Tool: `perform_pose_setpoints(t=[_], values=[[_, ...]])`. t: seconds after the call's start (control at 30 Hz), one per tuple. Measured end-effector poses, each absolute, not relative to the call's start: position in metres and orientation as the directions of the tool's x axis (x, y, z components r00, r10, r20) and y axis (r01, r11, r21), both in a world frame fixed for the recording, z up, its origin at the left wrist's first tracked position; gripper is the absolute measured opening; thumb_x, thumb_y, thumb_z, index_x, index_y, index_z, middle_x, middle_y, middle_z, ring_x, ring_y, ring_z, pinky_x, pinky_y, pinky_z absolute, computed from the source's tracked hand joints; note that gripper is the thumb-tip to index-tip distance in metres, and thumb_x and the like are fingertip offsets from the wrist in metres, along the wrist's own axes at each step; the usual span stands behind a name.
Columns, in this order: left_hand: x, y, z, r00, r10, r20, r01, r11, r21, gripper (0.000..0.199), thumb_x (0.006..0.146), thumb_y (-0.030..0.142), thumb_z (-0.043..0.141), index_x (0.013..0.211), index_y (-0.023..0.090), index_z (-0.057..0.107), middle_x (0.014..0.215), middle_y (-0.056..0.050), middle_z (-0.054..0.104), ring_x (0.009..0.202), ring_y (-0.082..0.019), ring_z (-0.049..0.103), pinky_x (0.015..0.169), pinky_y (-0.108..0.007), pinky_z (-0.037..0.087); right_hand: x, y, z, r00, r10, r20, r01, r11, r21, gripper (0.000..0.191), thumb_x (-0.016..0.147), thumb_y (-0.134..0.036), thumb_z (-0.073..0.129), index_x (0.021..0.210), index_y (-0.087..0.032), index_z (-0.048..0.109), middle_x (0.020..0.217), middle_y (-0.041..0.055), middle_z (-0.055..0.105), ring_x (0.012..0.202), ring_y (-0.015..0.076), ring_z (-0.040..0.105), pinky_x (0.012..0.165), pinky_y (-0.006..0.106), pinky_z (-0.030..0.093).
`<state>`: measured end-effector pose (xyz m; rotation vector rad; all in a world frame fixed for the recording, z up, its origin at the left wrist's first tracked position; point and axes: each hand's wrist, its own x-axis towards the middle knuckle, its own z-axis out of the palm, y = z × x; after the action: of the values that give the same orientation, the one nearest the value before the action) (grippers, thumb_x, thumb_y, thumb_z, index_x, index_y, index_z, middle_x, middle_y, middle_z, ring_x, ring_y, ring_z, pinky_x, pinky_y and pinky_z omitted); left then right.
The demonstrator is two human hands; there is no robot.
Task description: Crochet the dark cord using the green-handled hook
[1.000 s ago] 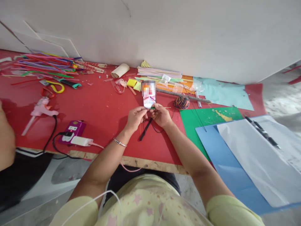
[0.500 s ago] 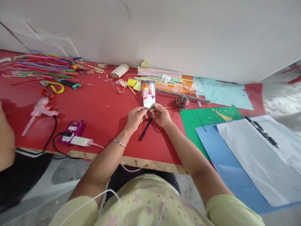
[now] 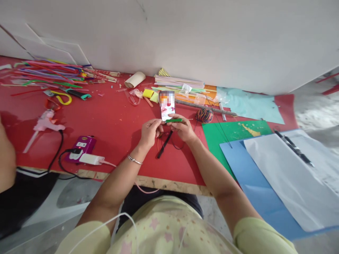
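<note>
My right hand (image 3: pixel 184 128) grips a thin crochet hook by its green handle (image 3: pixel 174 120), and a slim metal shaft juts out to the right. Close by on the left, my left hand (image 3: pixel 150 132) is closed in a pinch. Thin multicoloured yarn loops down below the fingers; the exact bit it pinches is too small to see clearly. A lit phone (image 3: pixel 167 108) stands just beyond both hands. To the right lies a multicoloured yarn ball (image 3: pixel 204 115). Under the hands, a black pen (image 3: pixel 164 145) rests on the red table (image 3: pixel 116 120).
A pink glue gun (image 3: pixel 47 121) and a purple power adapter (image 3: pixel 84 144) with cables lie at left. Behind them are scissors (image 3: pixel 63 98) and piled pipe cleaners (image 3: pixel 53 73). A stick (image 3: pixel 206 107), green sheet (image 3: pixel 219 135) and blue folder (image 3: pixel 238 158) occupy the right. Another person's arm (image 3: pixel 6 155) shows far left.
My right hand has turned and shifted slightly right, its fingers lifting so that more of the green handle shows. My left hand has drawn slightly left, away from it.
</note>
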<state>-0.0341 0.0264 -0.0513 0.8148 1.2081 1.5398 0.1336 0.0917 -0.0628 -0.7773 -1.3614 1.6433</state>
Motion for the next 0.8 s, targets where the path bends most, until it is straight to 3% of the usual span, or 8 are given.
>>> perform_pose_setpoints(t=[0.07, 0.13, 0.27, 0.4, 0.53, 0.63, 0.73, 0.8], values=[[-0.037, 0.028, -0.051, -0.301, 0.948, -0.099, -0.364, -0.018, 0.931, 0.028, 0.085, 0.042, 0.071, 0.081, 0.014, 0.075, 0.056, 0.001, 0.060, 0.038, -0.005, 0.040, 0.039, -0.022, 0.022, 0.139, 0.096, -0.059, -0.320, 0.914, 0.250, 0.070, 0.286, -0.956, 0.041, 0.087, -0.035, 0.067, 0.126, -0.025, 0.074, 0.107, 0.0074, 0.076, 0.094, 0.0231, 0.067, 0.087, 0.040, 0.056], [-0.040, 0.028, -0.049, -0.280, 0.951, -0.134, -0.432, 0.001, 0.902, 0.027, 0.084, 0.040, 0.070, 0.081, 0.014, 0.074, 0.056, 0.001, 0.059, 0.038, -0.005, 0.039, 0.039, -0.021, 0.020, 0.140, 0.099, -0.056, -0.240, 0.857, 0.456, 0.413, 0.515, -0.751, 0.040, 0.095, -0.034, 0.058, 0.131, -0.025, 0.073, 0.128, 0.0109, 0.071, 0.119, 0.0293, 0.061, 0.108, 0.049, 0.049], [-0.040, 0.028, -0.046, -0.211, 0.962, -0.173, -0.504, 0.045, 0.862, 0.025, 0.081, 0.038, 0.071, 0.081, 0.013, 0.073, 0.057, 0.002, 0.058, 0.038, -0.004, 0.036, 0.040, -0.021, 0.019, 0.127, 0.102, -0.057, -0.333, 0.757, 0.563, 0.730, 0.584, -0.354, 0.046, 0.103, -0.041, 0.051, 0.146, -0.030, 0.063, 0.162, 0.0091, 0.047, 0.153, 0.0352, 0.035, 0.125, 0.056, 0.031], [-0.038, 0.027, -0.046, -0.181, 0.969, -0.171, -0.522, 0.053, 0.852, 0.025, 0.081, 0.038, 0.072, 0.081, 0.013, 0.073, 0.057, 0.002, 0.058, 0.038, -0.004, 0.036, 0.041, -0.022, 0.019, 0.113, 0.101, -0.067, -0.393, 0.746, 0.538, 0.774, 0.584, -0.244, 0.049, 0.103, -0.050, 0.051, 0.148, -0.032, 0.060, 0.172, 0.0083, 0.035, 0.162, 0.0392, 0.020, 0.124, 0.060, 0.029], [-0.038, 0.027, -0.046, -0.187, 0.966, -0.179, -0.526, 0.056, 0.849, 0.025, 0.080, 0.039, 0.072, 0.082, 0.014, 0.073, 0.057, 0.002, 0.058, 0.039, -0.004, 0.036, 0.041, -0.022, 0.019, 0.115, 0.100, -0.070, -0.358, 0.719, 0.596, 0.763, 0.593, -0.257, 0.049, 0.101, -0.047, 0.055, 0.147, -0.029, 0.060, 0.170, 0.0104, 0.037, 0.161, 0.0384, 0.023, 0.124, 0.059, 0.030], [-0.039, 0.026, -0.044, -0.198, 0.961, -0.191, -0.525, 0.061, 0.849, 0.026, 0.080, 0.039, 0.072, 0.081, 0.014, 0.073, 0.057, 0.001, 0.059, 0.038, -0.004, 0.036, 0.041, -0.022, 0.018, 0.123, 0.096, -0.066, -0.267, 0.706, 0.656, 0.722, 0.598, -0.349, 0.045, 0.099, -0.039, 0.056, 0.142, -0.028, 0.063, 0.159, 0.0120, 0.050, 0.153, 0.0363, 0.038, 0.122, 0.060, 0.033], [-0.040, 0.027, -0.044, -0.208, 0.959, -0.191, -0.518, 0.058, 0.853, 0.027, 0.080, 0.039, 0.072, 0.082, 0.013, 0.074, 0.056, 0.001, 0.059, 0.038, -0.004, 0.036, 0.040, -0.022, 0.018, 0.131, 0.089, -0.064, -0.236, 0.732, 0.639, 0.592, 0.630, -0.503, 0.037, 0.097, -0.036, 0.058, 0.131, -0.024, 0.069, 0.129, 0.0139, 0.068, 0.123, 0.0328, 0.061, 0.110, 0.056, 0.046], [-0.040, 0.027, -0.044, -0.206, 0.962, -0.179, -0.501, 0.054, 0.864, 0.027, 0.081, 0.040, 0.072, 0.082, 0.013, 0.075, 0.056, 0.001, 0.059, 0.038, -0.005, 0.037, 0.040, -0.022, 0.018, 0.135, 0.083, -0.063, -0.235, 0.807, 0.543, 0.430, 0.587, -0.686, 0.037, 0.096, -0.038, 0.061, 0.129, -0.023, 0.070, 0.111, 0.0109, 0.073, 0.098, 0.0268, 0.066, 0.094, 0.047, 0.054]])
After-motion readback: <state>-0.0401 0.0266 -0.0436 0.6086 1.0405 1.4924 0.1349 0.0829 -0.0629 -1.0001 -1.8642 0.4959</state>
